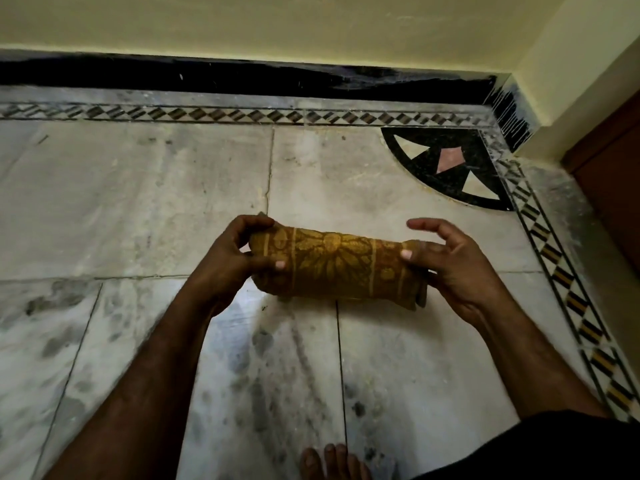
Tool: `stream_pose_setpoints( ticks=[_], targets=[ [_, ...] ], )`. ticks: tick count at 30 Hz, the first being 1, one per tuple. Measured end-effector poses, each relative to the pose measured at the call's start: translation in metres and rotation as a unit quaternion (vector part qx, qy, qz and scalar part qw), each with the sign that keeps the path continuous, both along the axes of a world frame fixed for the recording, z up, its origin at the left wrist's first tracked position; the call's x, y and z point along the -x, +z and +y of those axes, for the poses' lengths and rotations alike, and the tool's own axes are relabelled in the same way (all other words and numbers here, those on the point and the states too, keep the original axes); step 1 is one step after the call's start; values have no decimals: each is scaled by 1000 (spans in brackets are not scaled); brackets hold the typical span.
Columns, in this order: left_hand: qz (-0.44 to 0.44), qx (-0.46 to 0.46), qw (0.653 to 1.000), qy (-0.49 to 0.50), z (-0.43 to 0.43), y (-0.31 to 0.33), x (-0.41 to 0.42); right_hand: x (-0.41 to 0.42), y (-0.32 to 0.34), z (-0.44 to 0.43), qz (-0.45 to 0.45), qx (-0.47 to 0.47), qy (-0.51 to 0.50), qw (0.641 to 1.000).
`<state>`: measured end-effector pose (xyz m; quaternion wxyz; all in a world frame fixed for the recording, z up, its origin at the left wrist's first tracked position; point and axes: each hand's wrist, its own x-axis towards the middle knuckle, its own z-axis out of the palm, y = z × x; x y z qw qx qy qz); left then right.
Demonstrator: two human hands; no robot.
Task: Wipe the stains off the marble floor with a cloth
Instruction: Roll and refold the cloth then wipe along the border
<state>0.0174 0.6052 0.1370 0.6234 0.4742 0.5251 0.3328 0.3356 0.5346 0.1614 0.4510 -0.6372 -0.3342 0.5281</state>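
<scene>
A brown and yellow patterned cloth (337,263), folded into a thick bundle, is held just above the marble floor (138,209). My left hand (232,258) grips its left end, fingers curled over the top and thumb on the front. At the right end my right hand (446,261) has its thumb pressed on the cloth while its fingers spread open above it. Dark smudgy stains (263,344) mark the floor tiles below the cloth, and more dark stains (52,306) lie to the left.
A black skirting (242,76) and yellow wall run along the far side. A patterned inlay border (221,114) edges the floor, with a black corner motif (450,164). At the right stands a brown door (613,174). My bare foot (332,462) shows at the bottom edge.
</scene>
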Motion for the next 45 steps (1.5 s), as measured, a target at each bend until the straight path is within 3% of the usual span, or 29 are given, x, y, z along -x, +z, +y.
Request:
stream_pose_setpoints(
  ticks=[5, 9, 13, 18, 19, 22, 24, 26, 29, 31, 33, 37, 43, 45],
  targets=[
    [112, -39, 992, -45, 4, 1, 3, -8, -4, -3, -77, -47, 14, 996],
    [166, -72, 982, -52, 6, -1, 5, -13, -4, -2, -162, -29, 3, 986],
    [300, -171, 936, -69, 3, -2, -7, -16, -2, 6, -304, -31, 18, 952],
    [262, -211, 935, -116, -4, 14, -17, -24, 2, 25, -359, -69, 28, 930],
    [276, -224, 921, -158, -7, 19, -22, -24, 2, 29, -345, -82, 25, 935],
    [409, -278, 806, -326, -16, 24, -42, -22, 3, 39, -306, -111, 18, 945],
    [440, -276, 762, -387, -22, 23, -55, -19, 1, 45, -299, -124, 17, 946],
    [412, -228, 779, -415, -22, 20, -60, -17, 0, 48, -284, -128, 10, 950],
    [334, -112, 862, -363, -17, 17, -52, -14, 1, 41, -246, -121, 2, 962],
    [239, -61, 923, -296, -17, 20, -49, -6, 1, 27, -230, -116, 13, 966],
    [117, -19, 962, -245, -20, 23, -51, 11, -4, 9, -202, -114, 32, 972],
    [23, 34, 978, -203, -25, 21, -54, 58, -31, -29, -151, -135, 61, 977],
    [-22, 105, 986, -130, -35, 15, -67, 103, -55, -60, -239, -201, 68, 948],
    [-12, 90, 989, -120, -38, 12, -67, 104, -56, -66, -265, -210, 73, 938]
  ],
)
